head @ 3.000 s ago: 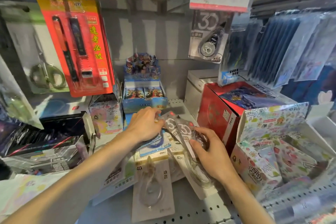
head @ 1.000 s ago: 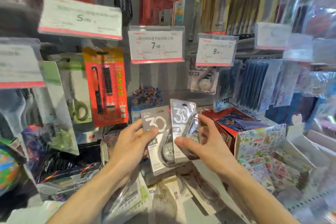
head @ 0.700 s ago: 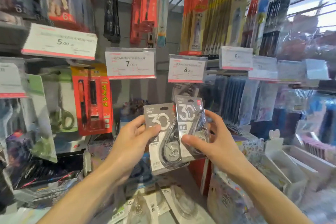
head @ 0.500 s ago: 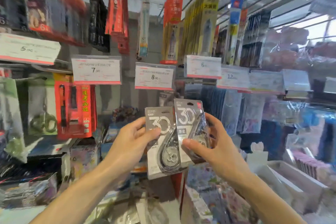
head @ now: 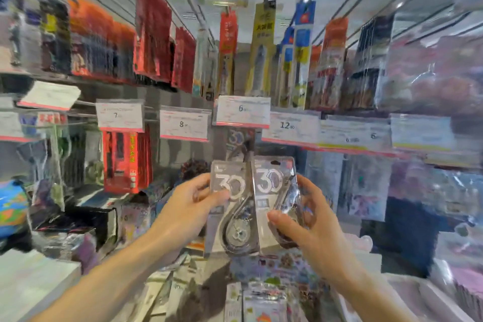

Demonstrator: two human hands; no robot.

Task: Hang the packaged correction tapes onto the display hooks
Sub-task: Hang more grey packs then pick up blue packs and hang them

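Both my forearms reach up and forward, bare to the wrist. My left hand [head: 188, 206] pinches the left grey card-and-clear-blister correction tape pack [head: 230, 206], thumb pressed flat across the silver "30" on its face, the other fingers curled behind the card's edge. My right hand [head: 304, 219] holds the right grey blister pack of correction tape [head: 271, 191], thumb on the lower front of the card, fingers wrapped round the glossy, crinkled plastic bubble on its right side. The two packs stand upright, side by side and overlapping slightly, just below the white price tag marked 6 [head: 241, 112]. A similar "30" pack [head: 236, 142] hangs behind that tag, directly above mine. The teardrop-shaped dispenser shows dark through the left blister. Everything is motion-blurred.
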